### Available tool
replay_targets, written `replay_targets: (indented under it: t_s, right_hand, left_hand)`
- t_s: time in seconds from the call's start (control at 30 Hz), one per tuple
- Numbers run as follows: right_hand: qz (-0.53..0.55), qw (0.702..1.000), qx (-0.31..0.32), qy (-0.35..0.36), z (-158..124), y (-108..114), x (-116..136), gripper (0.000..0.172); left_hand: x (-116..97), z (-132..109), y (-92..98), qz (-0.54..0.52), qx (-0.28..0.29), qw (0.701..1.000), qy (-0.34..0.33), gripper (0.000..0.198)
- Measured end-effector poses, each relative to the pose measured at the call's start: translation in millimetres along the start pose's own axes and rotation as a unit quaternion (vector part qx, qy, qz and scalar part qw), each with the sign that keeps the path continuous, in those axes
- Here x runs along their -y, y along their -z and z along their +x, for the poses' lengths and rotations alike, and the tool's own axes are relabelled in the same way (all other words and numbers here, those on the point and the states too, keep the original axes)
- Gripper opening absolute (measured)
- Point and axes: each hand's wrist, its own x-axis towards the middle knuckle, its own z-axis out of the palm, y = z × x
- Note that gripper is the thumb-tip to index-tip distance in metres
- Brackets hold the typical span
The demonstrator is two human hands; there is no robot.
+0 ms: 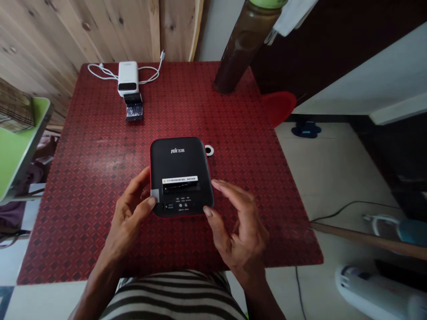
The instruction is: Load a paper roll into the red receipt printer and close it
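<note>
A black box-shaped device [180, 164] with a red base lies in the middle of the red patterned table [83, 178]. It has a slot with a white label strip and small buttons near its front edge. My left hand [131, 209] is at its left front corner, thumb and forefinger pinched on a small grey tab [154, 193] at the device's edge. My right hand [238, 226] is at the right front corner. Its fingers are spread, and the thumb tip touches the device's corner.
A white power bank [128, 76] with a white cable and a small black object [134, 106] lie at the table's far left. A metal ring [209, 150] sits just right of the device. A brown bottle [242, 44] stands at the far edge. Floor with cables and a fan [376, 289] is on the right.
</note>
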Motion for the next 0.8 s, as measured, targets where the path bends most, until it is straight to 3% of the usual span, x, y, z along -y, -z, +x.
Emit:
replay_targets:
  t_s: [0.17,0.27,0.5,0.8]
  right_hand:
    - [-0.019,0.997,0.019,-0.075,-34,-11,-7,0.064]
    - [-0.02,0.995,0.031,-0.096,-45,-23,-8,0.062]
    - [-0.007,0.995,0.027,-0.099,-42,-30,-11,0.053]
    - [0.008,0.995,0.039,-0.095,-38,-26,-13,0.048]
  left_hand:
    - [0,0,2.3,0.018,0.005,1.0,-0.015,0.056]
    - [-1,2,0.0,0.018,-0.008,1.0,-0.007,0.056]
    - [-6,2,-10.0,0.029,-0.056,0.998,0.021,0.054]
    - [-9,4,-16.5,0.039,-0.071,0.997,0.014,0.052]
